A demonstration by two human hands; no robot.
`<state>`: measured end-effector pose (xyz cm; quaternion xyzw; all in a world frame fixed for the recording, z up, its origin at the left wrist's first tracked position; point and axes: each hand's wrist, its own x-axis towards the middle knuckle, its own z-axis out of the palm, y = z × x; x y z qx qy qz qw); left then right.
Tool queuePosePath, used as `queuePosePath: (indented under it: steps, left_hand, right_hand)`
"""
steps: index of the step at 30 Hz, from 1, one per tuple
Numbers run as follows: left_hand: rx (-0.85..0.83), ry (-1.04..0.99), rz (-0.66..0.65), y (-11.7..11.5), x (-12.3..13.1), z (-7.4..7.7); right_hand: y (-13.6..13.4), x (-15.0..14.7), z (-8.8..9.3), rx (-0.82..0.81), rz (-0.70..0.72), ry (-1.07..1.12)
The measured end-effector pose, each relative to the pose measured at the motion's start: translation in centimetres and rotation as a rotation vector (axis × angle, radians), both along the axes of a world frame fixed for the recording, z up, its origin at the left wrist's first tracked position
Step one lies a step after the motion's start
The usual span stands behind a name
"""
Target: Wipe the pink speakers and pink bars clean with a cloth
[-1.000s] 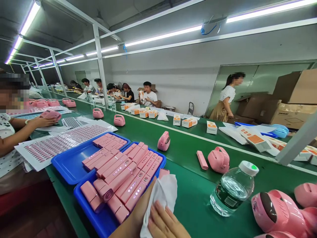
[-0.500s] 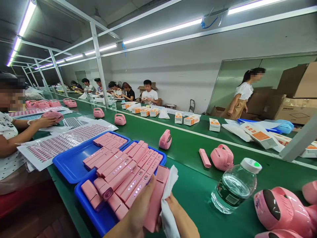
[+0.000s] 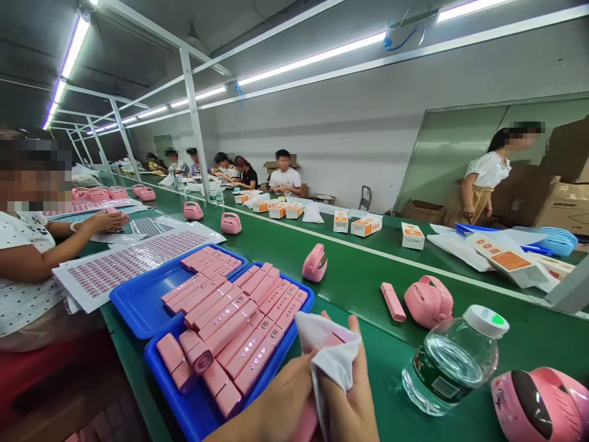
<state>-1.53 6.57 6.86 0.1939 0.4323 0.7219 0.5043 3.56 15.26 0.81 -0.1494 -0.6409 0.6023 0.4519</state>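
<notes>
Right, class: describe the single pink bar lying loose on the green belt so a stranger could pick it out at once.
Find the long green conveyor belt, then the clear water bottle near its front. Beyond the bottle sits a rounded pink handled device; the bar lies flat just left of it. Unlike the bars packed in the blue trays, it lies alone on bare belt.

A factory assembly line; workers (image 3: pixel 283 175) sit along a long green belt (image 3: pixel 359 276); blue trays (image 3: pixel 138 301) of pink parts, boxes (image 3: pixel 365 226), tube lights (image 3: pixel 313 59) overhead.
</notes>
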Motion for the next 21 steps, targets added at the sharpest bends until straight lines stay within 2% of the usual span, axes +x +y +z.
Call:
queuePosePath:
  steps: [3,6,8,10,13,14,16,21]
  left_hand:
    - [-0.069,0.232,0.001,0.4,-0.8,0.5]
    - [-0.229,0.627,-0.024,1.2,-1.9,1.9]
    - [-0.295,0.772,-0.014,2.1,-3.0,3.3]
    - [-0.329,0.864,0.074,3.5,-4.6,4.8]
    - [-0.431,1.035,0.322,6.9,-8.3,6.3]
    - [-0.492,1.087,0.389,8.3,-9.8,6.5]
    - [-0.641,1.147,0.424,11.0,-12.8,6.2]
    - [-0.938,1.177,0.305,16.0,-18.8,3.9]
  right_hand:
    - [0.0,0.2,-0.6,-0.078,0.098,-0.052]
    - [1.1,-0.3,-1.9,-0.054,-0.005,-0.075]
    - [1.9,-1.1,-2.7,-0.042,-0.089,-0.1]
    - [2.7,-1.8,-3.6,-0.036,-0.091,-0.124]
    - [4.1,-2.8,-5.0,-0.03,-0.085,-0.18]
    - [4.5,-3.1,-5.4,-0.03,-0.089,-0.2]
    - [5.4,-3.5,-6.1,-0.023,-0.095,-0.232]
    - [6.0,-3.8,-6.1,0.032,-0.081,-0.288]
